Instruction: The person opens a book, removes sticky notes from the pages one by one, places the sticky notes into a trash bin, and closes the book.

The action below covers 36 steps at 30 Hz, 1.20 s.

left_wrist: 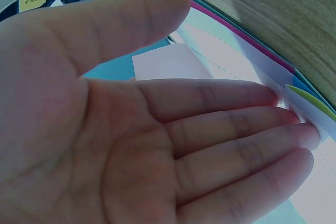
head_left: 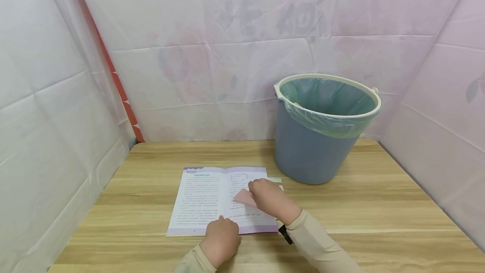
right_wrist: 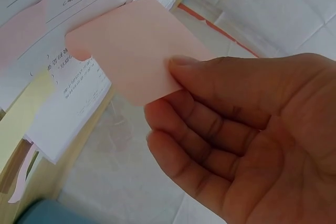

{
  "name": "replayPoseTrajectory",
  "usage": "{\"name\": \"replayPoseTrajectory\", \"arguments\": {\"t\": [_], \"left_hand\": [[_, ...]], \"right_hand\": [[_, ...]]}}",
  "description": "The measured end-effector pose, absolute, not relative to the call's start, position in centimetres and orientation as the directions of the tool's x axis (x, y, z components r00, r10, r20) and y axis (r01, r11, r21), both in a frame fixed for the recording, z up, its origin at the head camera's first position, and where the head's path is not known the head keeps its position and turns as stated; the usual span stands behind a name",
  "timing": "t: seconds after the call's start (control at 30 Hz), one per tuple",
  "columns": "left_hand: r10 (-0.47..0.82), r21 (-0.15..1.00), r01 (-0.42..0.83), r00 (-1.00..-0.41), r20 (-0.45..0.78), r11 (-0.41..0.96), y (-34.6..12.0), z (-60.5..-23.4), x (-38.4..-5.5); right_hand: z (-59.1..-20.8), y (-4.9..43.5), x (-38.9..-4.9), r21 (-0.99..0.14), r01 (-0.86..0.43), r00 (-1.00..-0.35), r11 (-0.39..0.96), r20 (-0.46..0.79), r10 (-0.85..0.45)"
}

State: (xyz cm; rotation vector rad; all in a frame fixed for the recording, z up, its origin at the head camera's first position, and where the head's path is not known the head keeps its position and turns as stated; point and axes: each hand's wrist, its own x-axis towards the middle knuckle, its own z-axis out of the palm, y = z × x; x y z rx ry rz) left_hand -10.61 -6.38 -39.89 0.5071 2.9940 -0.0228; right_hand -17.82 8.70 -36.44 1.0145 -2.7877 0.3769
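An open book (head_left: 201, 201) with printed pages lies on the wooden table. My right hand (head_left: 270, 197) is over its right page and pinches a pink sticky note (right_wrist: 131, 51) between thumb and fingers. One corner of the note curls over in the right wrist view. At the lower edge of the book, near the centre fold, my left hand (head_left: 221, 238) rests with its fingers extended, as the left wrist view (left_wrist: 210, 124) also shows. A yellow tab (right_wrist: 23, 111) and another pink slip (right_wrist: 23, 32) lie along the page.
A grey-blue bucket (head_left: 312, 148) lined with a green plastic bag (head_left: 329, 125) stands at the back right of the table (head_left: 144, 205). Behind it hangs a pale floral cloth (head_left: 235, 75). A pale green tab (head_left: 275, 180) sticks out from the book's right edge.
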Motion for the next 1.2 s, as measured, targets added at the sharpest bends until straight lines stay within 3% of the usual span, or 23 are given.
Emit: {"name": "replayPoseTrajectory", "arguments": {"t": [0.73,1.2], "left_hand": [[0.320,0.018,0.320,-0.941,-0.108,0.947,-6.3,-39.6,-10.3],[0.309,0.014,0.309,-0.946,-0.100,0.951,-6.2,-39.7,-10.3]], "right_hand": [[-35.2,9.9,-18.4,-0.202,-0.562,-0.823,0.802,0.228,-0.519],[-33.3,11.1,-18.1,-0.218,-0.529,-0.830,0.820,0.331,-0.448]]}}
